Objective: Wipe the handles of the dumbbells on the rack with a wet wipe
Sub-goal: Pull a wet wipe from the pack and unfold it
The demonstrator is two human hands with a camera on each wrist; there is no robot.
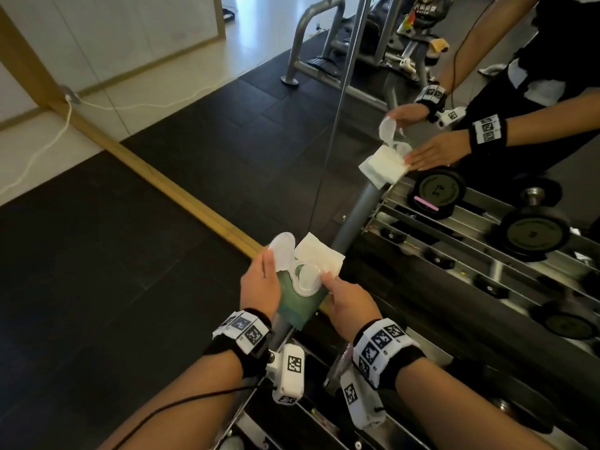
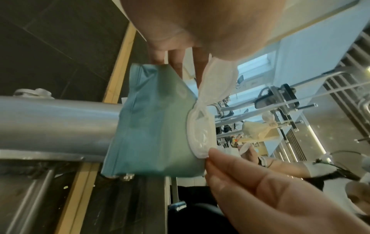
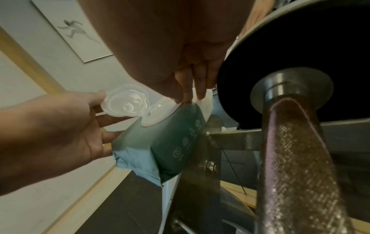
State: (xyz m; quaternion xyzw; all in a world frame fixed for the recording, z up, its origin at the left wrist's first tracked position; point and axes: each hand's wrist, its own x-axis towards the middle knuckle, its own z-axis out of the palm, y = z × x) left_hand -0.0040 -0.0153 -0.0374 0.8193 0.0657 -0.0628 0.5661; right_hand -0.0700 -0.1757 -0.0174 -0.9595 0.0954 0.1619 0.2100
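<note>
A green wet wipe pack (image 1: 300,302) (image 2: 152,134) (image 3: 160,142) rests on the rack's grey tube (image 1: 355,216) (image 2: 56,121), with its clear lid (image 1: 282,251) (image 3: 126,102) flipped open. My left hand (image 1: 259,284) pinches that lid between thumb and fingers. A white wipe (image 1: 319,258) lies unfolded just beyond the pack. My right hand (image 1: 349,302) rests straight fingers (image 3: 189,93) on the pack's top beside the opening. Close under my right wrist, a dumbbell shows its knurled handle (image 3: 296,158) and black head (image 3: 300,55).
A wall mirror behind the rack repeats my hands, the pack and two dumbbells (image 1: 532,232) on steel rails. A wooden strip (image 1: 146,164) runs along the dark rubber floor at the left. Grey gym machines (image 1: 311,37) stand further back.
</note>
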